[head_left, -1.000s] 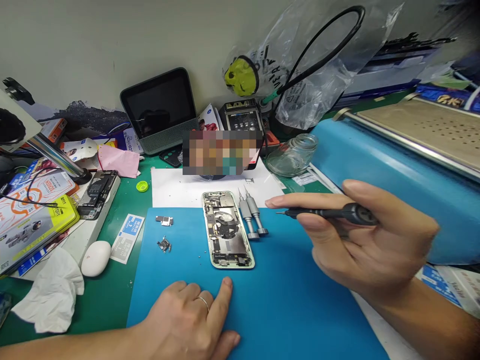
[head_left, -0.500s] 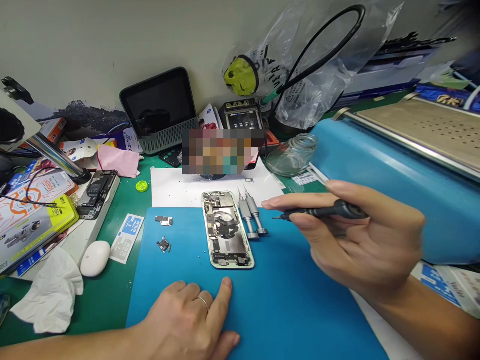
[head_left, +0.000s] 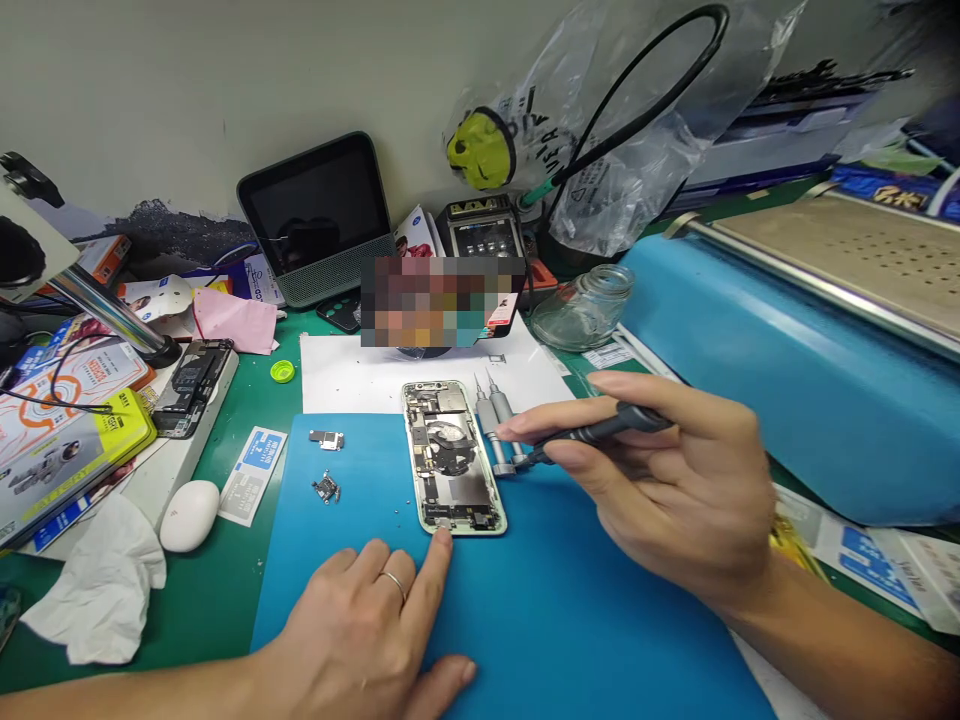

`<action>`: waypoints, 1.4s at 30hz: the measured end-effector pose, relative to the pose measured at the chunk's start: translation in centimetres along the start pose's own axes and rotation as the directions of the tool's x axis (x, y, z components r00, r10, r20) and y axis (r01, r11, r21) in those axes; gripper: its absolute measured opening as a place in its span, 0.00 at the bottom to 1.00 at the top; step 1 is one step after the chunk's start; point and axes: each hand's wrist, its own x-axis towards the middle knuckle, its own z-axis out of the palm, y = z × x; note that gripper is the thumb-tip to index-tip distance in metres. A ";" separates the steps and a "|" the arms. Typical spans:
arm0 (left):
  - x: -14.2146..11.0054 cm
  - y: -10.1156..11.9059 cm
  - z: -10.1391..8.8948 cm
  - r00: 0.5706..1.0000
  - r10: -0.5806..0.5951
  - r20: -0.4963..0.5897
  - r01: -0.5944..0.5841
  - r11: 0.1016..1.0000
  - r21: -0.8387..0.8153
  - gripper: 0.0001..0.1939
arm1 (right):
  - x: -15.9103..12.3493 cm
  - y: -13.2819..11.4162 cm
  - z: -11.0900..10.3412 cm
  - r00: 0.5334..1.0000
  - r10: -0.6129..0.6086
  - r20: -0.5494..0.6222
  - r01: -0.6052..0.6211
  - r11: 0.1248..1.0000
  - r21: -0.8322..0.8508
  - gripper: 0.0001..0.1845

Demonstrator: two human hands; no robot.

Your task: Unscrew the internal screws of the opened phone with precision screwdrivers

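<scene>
An opened phone (head_left: 455,470), its inner parts bare, lies on the blue mat (head_left: 600,640). My left hand (head_left: 367,610) reaches its bottom edge with the stretched index fingertip; the thumb is apart and the hand holds nothing. A dark precision screwdriver (head_left: 600,432) is gripped between the fingers and thumb of my right hand (head_left: 675,490), right of the phone. Its tip points down-left, near the ends of two grey screwdrivers (head_left: 496,425) lying beside the phone. Left of the phone are a small metal plate (head_left: 328,440), a little heap of small metal parts (head_left: 326,488) and tiny screws.
White paper (head_left: 345,375) lies behind the mat, and a glass jar (head_left: 589,305) stands back right. A blue machine (head_left: 750,390) fills the right side. At left are a white earbud case (head_left: 190,516), crumpled tissue (head_left: 101,585), a green cap (head_left: 282,371) and boxes.
My left hand has moved up, bringing its index fingertip to the phone's bottom edge. My right hand has moved left and slightly down with the screwdriver, whose tip is angled more steeply.
</scene>
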 end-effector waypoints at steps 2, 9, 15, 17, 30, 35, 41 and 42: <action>0.0 0.0 0.0 1.000 0.001 0.001 -0.001 1.000 -0.007 0.36 | -0.1 0.0 0.2 1.000 -0.013 0.018 0.013 1.000 0.010 0.35; 0.0 -0.3 0.5 1.000 0.011 -0.010 -0.011 1.000 -0.023 0.36 | -0.4 0.1 0.3 0.999 -0.010 0.033 0.010 1.000 0.004 0.32; 0.0 -0.1 0.2 1.000 0.013 0.019 -0.013 1.000 -0.025 0.36 | -0.3 0.0 0.3 0.998 -0.037 0.051 0.037 0.999 0.006 0.35; 0.0 -0.1 0.0 0.999 0.011 0.046 -0.009 1.000 -0.025 0.35 | -0.3 0.0 0.3 0.998 -0.040 0.040 0.039 0.999 0.014 0.35; 0.0 -0.1 0.6 1.000 0.022 0.001 -0.022 1.000 -0.019 0.34 | -0.4 -0.1 0.3 0.998 -0.021 0.057 0.021 1.000 0.015 0.34; 0.0 -0.2 0.6 1.000 0.020 -0.006 -0.020 1.000 -0.017 0.34 | -0.3 -0.1 0.2 0.999 -0.023 0.045 0.022 1.000 0.012 0.33; 0.0 -0.2 0.7 1.000 0.021 -0.016 -0.021 1.000 -0.015 0.33 | -0.4 0.0 0.2 0.998 -0.033 0.057 0.031 0.999 0.023 0.35; 0.0 -0.2 0.7 1.000 0.021 -0.019 -0.021 1.000 -0.016 0.33 | -0.4 0.0 0.2 0.998 -0.035 0.054 0.034 0.999 0.024 0.35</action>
